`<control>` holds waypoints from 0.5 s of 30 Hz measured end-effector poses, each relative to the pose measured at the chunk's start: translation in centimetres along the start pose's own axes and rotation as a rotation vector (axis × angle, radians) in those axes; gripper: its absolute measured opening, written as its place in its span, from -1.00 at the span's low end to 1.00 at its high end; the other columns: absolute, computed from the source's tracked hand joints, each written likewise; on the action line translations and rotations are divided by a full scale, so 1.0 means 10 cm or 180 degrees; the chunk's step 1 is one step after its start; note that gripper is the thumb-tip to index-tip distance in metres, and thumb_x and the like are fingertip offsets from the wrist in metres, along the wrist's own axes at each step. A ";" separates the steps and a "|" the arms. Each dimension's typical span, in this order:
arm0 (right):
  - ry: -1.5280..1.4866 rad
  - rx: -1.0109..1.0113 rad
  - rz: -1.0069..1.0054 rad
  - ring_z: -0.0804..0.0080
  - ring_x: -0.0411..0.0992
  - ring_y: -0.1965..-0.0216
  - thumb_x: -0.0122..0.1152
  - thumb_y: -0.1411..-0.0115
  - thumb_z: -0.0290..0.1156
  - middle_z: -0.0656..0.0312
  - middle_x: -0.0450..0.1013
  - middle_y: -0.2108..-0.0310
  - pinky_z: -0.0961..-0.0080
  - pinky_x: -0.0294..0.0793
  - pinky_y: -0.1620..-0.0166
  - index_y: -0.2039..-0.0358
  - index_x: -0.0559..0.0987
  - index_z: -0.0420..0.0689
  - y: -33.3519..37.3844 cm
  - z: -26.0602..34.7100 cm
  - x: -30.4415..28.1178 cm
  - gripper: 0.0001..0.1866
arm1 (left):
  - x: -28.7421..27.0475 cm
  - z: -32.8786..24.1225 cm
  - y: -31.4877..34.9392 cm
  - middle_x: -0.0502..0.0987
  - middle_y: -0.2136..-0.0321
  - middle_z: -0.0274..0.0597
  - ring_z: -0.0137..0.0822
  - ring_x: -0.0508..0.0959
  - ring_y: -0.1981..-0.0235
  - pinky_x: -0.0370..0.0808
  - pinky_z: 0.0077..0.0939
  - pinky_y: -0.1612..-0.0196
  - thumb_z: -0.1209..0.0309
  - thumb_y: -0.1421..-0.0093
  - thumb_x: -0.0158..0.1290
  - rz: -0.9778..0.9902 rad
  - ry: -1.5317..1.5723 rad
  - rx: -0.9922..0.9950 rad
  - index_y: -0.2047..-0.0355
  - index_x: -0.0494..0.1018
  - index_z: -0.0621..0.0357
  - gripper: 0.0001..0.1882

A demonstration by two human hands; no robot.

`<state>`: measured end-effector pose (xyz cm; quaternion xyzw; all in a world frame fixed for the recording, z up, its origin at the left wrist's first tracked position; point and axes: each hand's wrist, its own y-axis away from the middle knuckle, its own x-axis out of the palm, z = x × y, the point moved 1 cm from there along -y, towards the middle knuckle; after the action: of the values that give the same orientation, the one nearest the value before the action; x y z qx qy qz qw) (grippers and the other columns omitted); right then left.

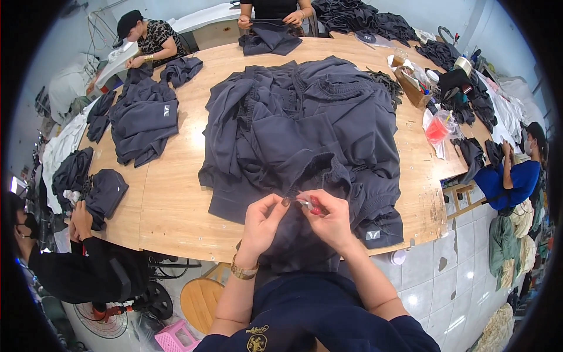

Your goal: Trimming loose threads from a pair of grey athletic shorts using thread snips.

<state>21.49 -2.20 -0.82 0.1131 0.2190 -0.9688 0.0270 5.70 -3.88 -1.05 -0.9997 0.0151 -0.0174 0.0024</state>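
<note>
A dark grey garment with a gathered elastic waistband (321, 167) lies over the near edge of the table and hangs toward my lap. At its edge my left hand (261, 226) is closed, thumb and fingers pinching the cloth. Close beside it, my right hand (331, 222) is wrapped round small scissors with red handles (316, 206). Their tip is at the pinched spot, too small to make out. Beyond my hands spreads a large pile of similar dark grey garments (275, 117), some with elastic waistbands showing.
Around the wooden table (182, 205) several people handle dark cloth. More garments (143, 123) lie at the left. A cardboard box (412, 87) and a bag of red drink (438, 128) stand at the right. A wooden stool (202, 304) and a pink plastic stool (176, 337) are below left.
</note>
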 end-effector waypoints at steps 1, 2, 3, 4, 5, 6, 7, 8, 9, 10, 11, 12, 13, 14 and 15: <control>0.0114 -0.0370 -0.0066 0.73 0.30 0.61 0.30 -0.02 -0.56 0.31 0.41 0.62 0.71 0.27 0.55 0.27 0.55 -0.21 0.01 -0.05 0.02 -0.78 | 0.02 -0.02 0.00 0.39 0.60 -0.50 -0.67 0.28 0.48 0.23 -0.74 0.42 0.39 -0.24 0.03 -0.0018 -0.0116 0.0077 0.49 0.45 0.29 -0.78; 0.0104 -0.0391 -0.0136 0.65 0.33 0.66 0.26 -0.01 -0.61 0.28 0.41 0.65 0.66 0.27 0.58 0.35 0.58 -0.18 0.04 -0.03 0.05 -0.85 | 0.02 -0.01 -0.01 0.39 0.60 -0.50 -0.67 0.28 0.48 0.23 -0.74 0.42 0.39 -0.24 0.03 -0.0034 -0.0120 0.0078 0.49 0.45 0.29 -0.78; 0.0094 -0.0395 -0.0124 0.65 0.33 0.66 0.26 -0.01 -0.61 0.28 0.41 0.65 0.66 0.27 0.58 0.35 0.58 -0.18 0.05 0.00 0.05 -0.85 | 0.01 0.00 -0.01 0.39 0.60 -0.49 -0.67 0.28 0.48 0.24 -0.73 0.42 0.39 -0.24 0.03 -0.0069 -0.0095 0.0100 0.49 0.44 0.29 -0.78; 0.0169 -0.0463 0.0129 0.60 0.36 0.66 0.23 0.01 -0.63 0.25 0.42 0.65 0.64 0.28 0.57 0.35 0.57 -0.17 0.06 0.06 0.03 -0.83 | 0.00 0.01 -0.01 0.40 0.60 -0.47 -0.67 0.29 0.48 0.24 -0.73 0.41 0.39 -0.24 0.03 -0.0103 -0.0069 0.0121 0.49 0.44 0.29 -0.78; 0.0250 -0.0527 0.0376 0.55 0.39 0.66 0.21 0.03 -0.66 0.23 0.43 0.64 0.63 0.30 0.57 0.35 0.57 -0.17 0.08 0.12 0.02 -0.81 | -0.01 0.02 -0.01 0.40 0.60 -0.47 -0.67 0.29 0.48 0.24 -0.73 0.41 0.39 -0.24 0.03 -0.0107 -0.0070 0.0120 0.49 0.44 0.29 -0.78; 0.0152 -0.0467 0.0540 0.43 0.43 0.65 0.16 0.10 -0.70 0.20 0.43 0.62 0.58 0.32 0.56 0.36 0.56 -0.15 0.11 0.15 0.02 -0.75 | -0.03 0.03 -0.01 0.40 0.59 -0.48 -0.67 0.29 0.48 0.24 -0.73 0.40 0.39 -0.24 0.03 -0.0122 -0.0044 0.0081 0.49 0.43 0.29 -0.78; 0.0152 -0.0466 0.0542 0.43 0.43 0.65 0.16 0.10 -0.70 0.20 0.43 0.62 0.58 0.32 0.56 0.36 0.56 -0.15 0.14 0.16 0.02 -0.75 | -0.04 0.05 -0.01 0.40 0.59 -0.49 -0.67 0.29 0.48 0.24 -0.73 0.40 0.39 -0.24 0.03 -0.0135 -0.0017 0.0041 0.50 0.43 0.29 -0.78; 0.0220 -0.0567 0.0636 0.40 0.44 0.63 0.18 0.15 -0.70 0.21 0.44 0.61 0.56 0.36 0.54 0.36 0.54 -0.16 0.18 0.16 0.02 -0.73 | -0.04 0.06 -0.01 0.40 0.59 -0.49 -0.67 0.29 0.48 0.24 -0.73 0.40 0.39 -0.24 0.03 -0.0130 -0.0014 0.0042 0.50 0.43 0.29 -0.78; 0.0290 -0.0667 0.0730 0.37 0.46 0.61 0.19 0.19 -0.69 0.22 0.44 0.60 0.53 0.40 0.52 0.37 0.52 -0.16 0.22 0.16 0.02 -0.71 | -0.04 0.07 -0.01 0.39 0.58 -0.52 -0.68 0.28 0.48 0.23 -0.74 0.40 0.39 -0.24 0.03 -0.0122 0.0114 0.0014 0.50 0.43 0.29 -0.78; 0.0158 -0.0669 0.0703 0.33 0.41 0.64 0.14 0.18 -0.72 0.21 0.44 0.61 0.51 0.34 0.54 0.35 0.56 -0.15 0.26 0.13 0.03 -0.69 | -0.04 0.09 -0.02 0.38 0.57 -0.54 -0.68 0.28 0.48 0.22 -0.75 0.40 0.39 -0.24 0.03 -0.0113 0.0243 -0.0014 0.50 0.43 0.28 -0.78; 0.0160 -0.0667 0.0704 0.33 0.41 0.64 0.14 0.18 -0.72 0.21 0.44 0.61 0.51 0.34 0.54 0.35 0.56 -0.15 0.29 0.14 0.03 -0.69 | -0.04 0.10 -0.02 0.38 0.57 -0.54 -0.68 0.28 0.48 0.22 -0.75 0.40 0.39 -0.24 0.03 -0.0112 0.0245 -0.0015 0.50 0.43 0.28 -0.78; 0.0105 -0.0618 0.0871 0.33 0.42 0.64 0.14 0.18 -0.72 0.20 0.44 0.60 0.51 0.35 0.54 0.36 0.56 -0.16 0.32 0.17 0.01 -0.69 | -0.05 0.12 -0.02 0.37 0.57 -0.56 -0.70 0.27 0.48 0.21 -0.76 0.41 0.40 -0.24 0.03 -0.0097 0.0410 -0.0063 0.50 0.43 0.27 -0.78; 0.0050 -0.0569 0.1037 0.34 0.42 0.64 0.14 0.18 -0.72 0.20 0.45 0.60 0.52 0.36 0.54 0.36 0.55 -0.16 0.35 0.19 -0.01 -0.70 | -0.06 0.13 -0.03 0.36 0.56 -0.58 -0.71 0.25 0.48 0.19 -0.77 0.41 0.40 -0.25 0.02 -0.0082 0.0574 -0.0110 0.50 0.44 0.26 -0.78; 0.0046 -0.0537 0.1260 0.38 0.43 0.63 0.14 0.13 -0.71 0.21 0.45 0.60 0.55 0.35 0.53 0.38 0.55 -0.18 0.36 0.20 -0.02 -0.76 | -0.06 0.15 -0.03 0.36 0.56 -0.58 -0.71 0.25 0.48 0.19 -0.77 0.41 0.40 -0.25 0.02 -0.0087 0.0576 -0.0109 0.50 0.44 0.26 -0.78; 0.0044 -0.0539 0.1265 0.38 0.43 0.63 0.14 0.13 -0.71 0.21 0.45 0.60 0.55 0.35 0.53 0.38 0.55 -0.18 0.37 0.25 -0.05 -0.76 | -0.07 0.16 -0.04 0.36 0.55 -0.58 -0.72 0.24 0.48 0.19 -0.77 0.42 0.40 -0.26 0.01 -0.0116 0.0727 -0.0174 0.50 0.44 0.25 -0.78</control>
<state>21.87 -6.65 -0.10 0.1580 0.2733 -0.9217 0.2254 5.06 -3.50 -2.70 -0.9910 -0.0024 -0.1307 -0.0269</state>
